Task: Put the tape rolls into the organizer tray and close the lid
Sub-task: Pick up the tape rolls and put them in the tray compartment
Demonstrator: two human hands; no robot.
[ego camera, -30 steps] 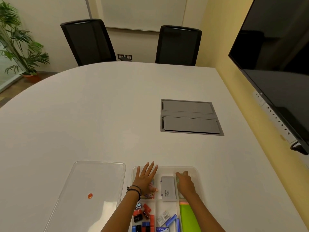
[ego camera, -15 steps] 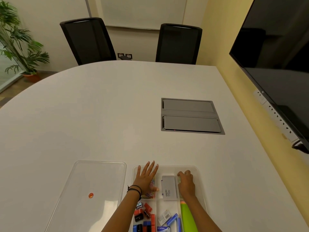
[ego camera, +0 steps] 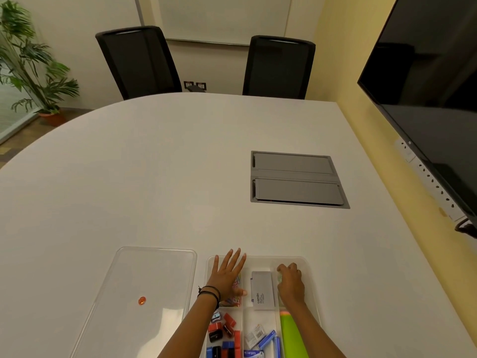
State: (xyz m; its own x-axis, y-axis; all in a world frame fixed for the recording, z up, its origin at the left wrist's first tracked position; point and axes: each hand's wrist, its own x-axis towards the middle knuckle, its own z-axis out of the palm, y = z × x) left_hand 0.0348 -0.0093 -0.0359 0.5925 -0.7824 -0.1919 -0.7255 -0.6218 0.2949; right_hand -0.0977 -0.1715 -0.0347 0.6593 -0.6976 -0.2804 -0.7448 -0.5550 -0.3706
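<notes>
Clear lid (ego camera: pixel 144 293) flat on desk (ego camera: pixel 154 177), just left of left hand (ego camera: pixel 227 277), w/ orange dot. Left hand spread flat over clips in organizer tray (ego camera: pixel 311 270). Right hand (ego camera: pixel 290 280) curled in tray's far-right compartment; tape roll there, grip can't tell. Grey box (ego camera: pixel 263 290) btwn hands.

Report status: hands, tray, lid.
Left hand flat, open, in organizer tray. Right hand curled in far-right compartment; contents hidden. Lid off, left of tray.

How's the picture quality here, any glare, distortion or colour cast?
Head view: warm yellowish cast throughout; wide-angle lens bows the table edge and tilts the chairs; soft glare on the clear lid; the TV reflects dimly; the tray and both hands are cropped low but fairly sharp.
</notes>
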